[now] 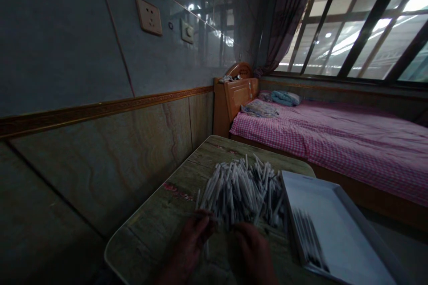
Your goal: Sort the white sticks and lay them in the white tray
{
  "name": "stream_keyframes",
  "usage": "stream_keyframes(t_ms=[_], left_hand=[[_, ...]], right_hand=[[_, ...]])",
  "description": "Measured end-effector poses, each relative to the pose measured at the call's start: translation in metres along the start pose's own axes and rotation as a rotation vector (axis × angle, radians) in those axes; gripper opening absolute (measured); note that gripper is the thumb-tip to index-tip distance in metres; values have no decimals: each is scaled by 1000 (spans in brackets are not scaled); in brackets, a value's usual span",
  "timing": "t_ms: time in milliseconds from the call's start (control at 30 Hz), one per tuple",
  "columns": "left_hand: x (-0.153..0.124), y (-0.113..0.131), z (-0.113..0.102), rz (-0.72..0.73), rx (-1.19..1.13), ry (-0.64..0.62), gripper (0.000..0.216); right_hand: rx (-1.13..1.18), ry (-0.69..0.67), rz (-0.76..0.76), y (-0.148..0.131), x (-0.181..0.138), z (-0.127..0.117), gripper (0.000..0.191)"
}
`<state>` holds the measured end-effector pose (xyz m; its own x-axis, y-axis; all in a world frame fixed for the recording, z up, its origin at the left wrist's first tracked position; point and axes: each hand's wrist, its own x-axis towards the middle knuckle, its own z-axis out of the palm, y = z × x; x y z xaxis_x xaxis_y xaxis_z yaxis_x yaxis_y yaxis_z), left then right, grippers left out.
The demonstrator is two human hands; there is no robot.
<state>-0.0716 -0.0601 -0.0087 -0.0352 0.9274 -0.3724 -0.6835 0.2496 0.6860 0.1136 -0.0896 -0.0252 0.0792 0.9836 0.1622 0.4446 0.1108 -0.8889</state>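
Note:
A heap of thin, white, pen-like sticks (239,187), some with dark ends, lies in the middle of the table (147,227). At the heap's near edge, my left hand (192,238) pinches one such stick, which lies roughly crosswise between thumb and fingers. My right hand (252,247) is closed with its fingertips at the near edge of the heap; blur and dim light hide what they hold. On the right, a shallow white tray (347,236) has a row of similar sticks (309,238) laid side by side along its left part.
The tray leans over the table's right side. Beyond the table stands a bed (334,129) with a pink checked cover and a wooden headboard (236,93). A tiled wall (133,142) runs along the left, with a socket (149,17) above.

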Motion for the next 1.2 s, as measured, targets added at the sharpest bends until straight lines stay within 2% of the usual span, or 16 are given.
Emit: stream_keyframes(t_ms=[167,333,1200], left_hand=[[-3,0,3,3,74,-39,43],[-1,-3,0,4,108,-43,45],[-2,-4,6,-1,129,-20,49]], right_hand=[[356,102,184,-11,2,10,23],[520,155,244,-14,4,17,27],[313,124,174,-18,1,10,25]])
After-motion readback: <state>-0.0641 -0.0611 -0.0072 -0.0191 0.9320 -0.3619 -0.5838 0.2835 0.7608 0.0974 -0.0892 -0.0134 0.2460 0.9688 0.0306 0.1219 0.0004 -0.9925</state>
